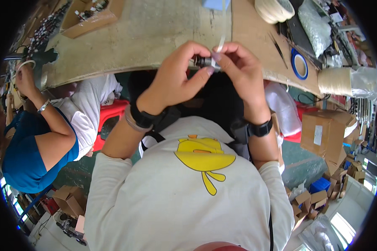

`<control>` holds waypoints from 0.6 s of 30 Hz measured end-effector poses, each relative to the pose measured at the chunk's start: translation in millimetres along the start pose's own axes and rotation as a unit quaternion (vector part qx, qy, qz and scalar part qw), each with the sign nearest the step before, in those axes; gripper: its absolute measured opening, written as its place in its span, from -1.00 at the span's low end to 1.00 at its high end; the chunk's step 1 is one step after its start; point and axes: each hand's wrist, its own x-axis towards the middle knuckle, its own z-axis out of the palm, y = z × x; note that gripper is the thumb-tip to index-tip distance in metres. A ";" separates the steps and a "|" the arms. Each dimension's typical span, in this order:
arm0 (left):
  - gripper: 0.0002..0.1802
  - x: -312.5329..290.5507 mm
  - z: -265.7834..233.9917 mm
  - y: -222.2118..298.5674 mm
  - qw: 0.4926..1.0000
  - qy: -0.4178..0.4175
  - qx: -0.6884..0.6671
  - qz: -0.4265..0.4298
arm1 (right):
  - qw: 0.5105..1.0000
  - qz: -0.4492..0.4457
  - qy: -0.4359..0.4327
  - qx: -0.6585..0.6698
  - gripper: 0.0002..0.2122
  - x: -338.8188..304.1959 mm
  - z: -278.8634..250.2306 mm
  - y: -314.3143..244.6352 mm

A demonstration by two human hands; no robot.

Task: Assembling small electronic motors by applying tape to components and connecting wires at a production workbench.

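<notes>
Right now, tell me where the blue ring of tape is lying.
In the head view, the blue ring of tape lies flat on the brown workbench, to the right of the right hand, beside black tweezers and a cream roll.

Beyond the hands runs a worn wooden workbench (146,37). A red plastic stool (111,117) stands below them on the green floor (301,167), with brown cardboard boxes (322,134) stacked to their right.

place: small assembly workshop | landmark: worn, scuffed table (155,37) | on it: open cardboard tray of small parts (92,16), blue tape ring (299,63), bagged stock (314,25) | right of it, on the floor: piled cardboard boxes (322,134) | left of it: a co-worker (42,138) seated at the same table
</notes>
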 end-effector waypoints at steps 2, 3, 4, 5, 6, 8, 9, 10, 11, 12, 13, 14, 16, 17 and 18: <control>-0.76 -1.3 3.4 -4.2 0.999 0.042 -0.019 -0.017 | 1.000 -0.004 0.006 -0.027 -0.89 -1.9 4.6 1.0; -0.77 -1.4 6.5 -3.7 0.997 0.048 -0.043 -0.043 | 0.998 0.006 0.020 -0.055 -0.89 -2.5 5.5 0.8; -0.79 -3.0 9.4 -1.6 0.994 0.054 -0.064 -0.068 | 0.999 0.004 0.023 -0.028 -0.89 -4.0 5.5 1.7; -0.81 -3.6 9.2 2.3 0.993 0.037 -0.066 -0.089 | 1.000 0.002 0.022 0.000 -0.90 -5.9 4.9 2.3; -0.84 -3.7 9.3 4.8 0.991 0.022 -0.070 -0.112 | 0.999 -0.005 0.031 0.012 -0.90 -9.0 4.2 2.8; -0.86 -8.3 12.8 0.4 0.990 0.056 -0.078 -0.107 | 0.999 -0.026 0.013 0.035 -0.90 -10.1 10.7 4.3; -0.88 -10.1 15.8 1.0 0.985 0.070 -0.111 -0.114 | 0.998 -0.025 0.034 0.043 -0.90 -12.2 13.3 2.8; -0.88 -10.0 19.0 4.2 0.986 0.082 -0.099 -0.108 | 0.997 -0.020 0.058 0.051 -0.90 -15.1 15.3 1.7; -0.89 -9.6 21.7 6.8 0.980 0.114 -0.129 -0.105 | 0.997 -0.028 0.045 0.055 -0.90 -18.2 17.7 1.8; -0.89 -7.7 22.8 7.8 0.972 0.144 -0.159 -0.099 | 0.997 -0.033 0.052 0.056 -0.89 -19.1 18.1 1.8; -0.89 -8.4 23.3 7.4 0.972 0.153 -0.152 -0.094 | 0.996 -0.036 0.061 0.057 -0.89 -19.2 18.8 2.5; -0.91 -10.3 24.6 6.0 0.971 0.149 -0.156 -0.105 | 0.995 -0.038 0.071 0.057 -0.88 -17.0 20.4 4.1; -0.94 -10.7 30.0 3.8 0.966 0.132 -0.183 -0.130 | 0.994 -0.048 0.082 0.061 -0.89 -14.6 23.3 6.3; -0.94 -10.1 30.7 -0.2 0.965 0.134 -0.187 -0.129 | 0.992 -0.052 0.097 0.067 -0.89 -15.0 26.1 7.9; -0.95 -8.9 30.3 -6.4 0.955 0.132 -0.219 -0.153 | 0.989 -0.056 0.114 0.074 -0.89 -16.4 27.7 9.6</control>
